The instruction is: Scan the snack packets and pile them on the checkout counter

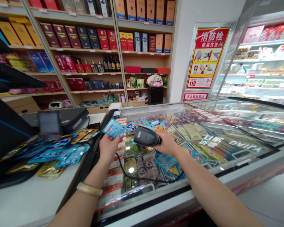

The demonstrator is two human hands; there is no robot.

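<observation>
My left hand (109, 146) pinches a small blue snack packet (114, 128) by its lower edge, with a white barcode label facing up. A black handheld barcode scanner (146, 136) is gripped in my right hand (167, 143), its head pointing left toward the packet. From the scanner a black cable (142, 179) loops over the freezer's glass top. Behind the scanner, a few more blue packets (159, 126) lie on the glass. To the left, a pile of blue and gold packets (61, 153) spreads over the white counter (38, 195).
Beneath my hands is a glass-topped chest freezer (161, 197) with packaged goods inside. A dark checkout machine (7, 132) stands on the counter at left. Shelves of boxed bottles (92, 37) line the back wall. A lit display cooler (265, 63) stands at right.
</observation>
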